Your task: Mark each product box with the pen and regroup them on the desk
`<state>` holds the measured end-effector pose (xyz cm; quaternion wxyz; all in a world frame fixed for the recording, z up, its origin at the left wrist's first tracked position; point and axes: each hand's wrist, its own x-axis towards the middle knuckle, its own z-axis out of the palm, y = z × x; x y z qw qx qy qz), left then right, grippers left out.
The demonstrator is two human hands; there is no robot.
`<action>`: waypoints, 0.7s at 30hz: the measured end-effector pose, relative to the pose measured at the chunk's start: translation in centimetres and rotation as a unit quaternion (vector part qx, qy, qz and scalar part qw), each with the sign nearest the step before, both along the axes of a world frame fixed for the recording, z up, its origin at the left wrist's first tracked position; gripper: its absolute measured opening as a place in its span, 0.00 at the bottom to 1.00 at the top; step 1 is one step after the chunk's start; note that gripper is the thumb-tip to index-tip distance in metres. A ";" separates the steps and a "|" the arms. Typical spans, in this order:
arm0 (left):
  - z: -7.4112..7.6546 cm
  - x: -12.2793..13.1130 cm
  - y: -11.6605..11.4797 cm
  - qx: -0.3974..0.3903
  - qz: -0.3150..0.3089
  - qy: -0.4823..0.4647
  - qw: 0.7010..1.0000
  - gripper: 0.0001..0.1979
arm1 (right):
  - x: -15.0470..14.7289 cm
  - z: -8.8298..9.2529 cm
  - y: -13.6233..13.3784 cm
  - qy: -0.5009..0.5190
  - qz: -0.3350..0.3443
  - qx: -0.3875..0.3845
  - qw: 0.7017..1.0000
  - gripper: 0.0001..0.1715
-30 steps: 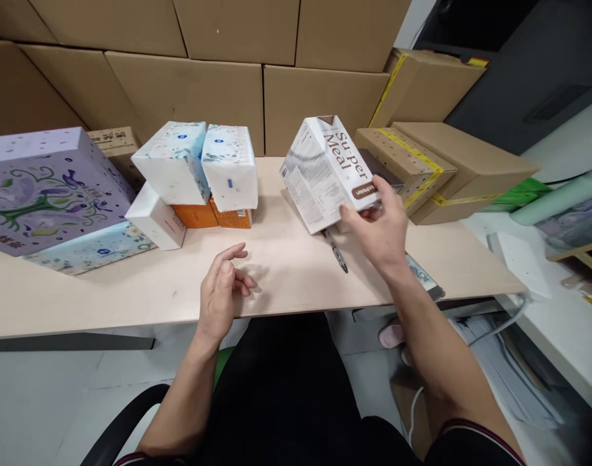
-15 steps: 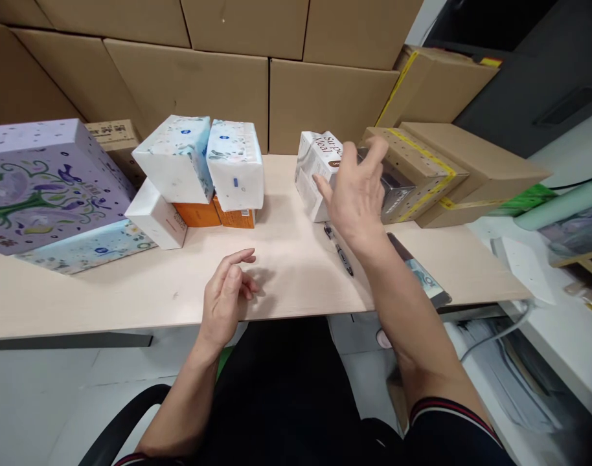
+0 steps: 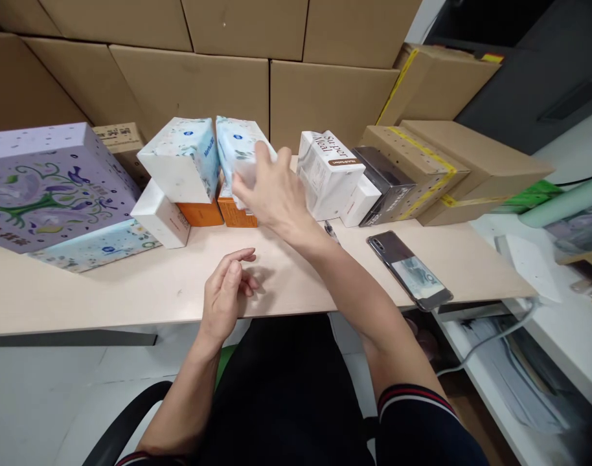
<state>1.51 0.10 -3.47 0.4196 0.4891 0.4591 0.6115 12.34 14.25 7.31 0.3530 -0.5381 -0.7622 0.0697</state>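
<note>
My right hand (image 3: 276, 191) is around the front right corner of a light blue-and-white tissue pack (image 3: 238, 137), thumb on its front face and fingers on its right side. The pack sits above an orange box (image 3: 238, 217). Just left of it, a matching tissue pack (image 3: 174, 169) rests over another orange box (image 3: 201, 213). My left hand (image 3: 225, 291) hovers near the table's front edge, fingers loosely bent and apart, holding nothing. A small white box (image 3: 160, 217) leans at the left, close to the first stack.
On the right stand a white printed carton (image 3: 328, 175), a slim white box (image 3: 361, 200), a dark box (image 3: 383, 184) and brown cartons (image 3: 475, 155). A phone (image 3: 412, 272) and a partly hidden pen (image 3: 331, 231) lie in front. A large purple box (image 3: 43, 188) occupies the left.
My right hand has moved left from the white and dark boxes to the right-hand tissue pack, which has shifted slightly. The left hand stays in place.
</note>
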 end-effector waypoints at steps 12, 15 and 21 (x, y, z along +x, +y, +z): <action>-0.7 0.3 1.1 0.039 0.055 -0.071 0.995 0.28 | 14.3 -7.8 -5.7 0.283 0.175 -0.162 0.929 0.26; -0.5 0.4 1.0 0.030 0.013 -0.031 0.999 0.30 | 14.8 -8.8 -7.2 0.252 0.173 -0.145 0.941 0.26; 0.6 0.9 0.3 0.052 0.013 0.083 0.995 0.28 | 14.3 -10.1 -9.2 0.213 0.134 -0.090 0.964 0.49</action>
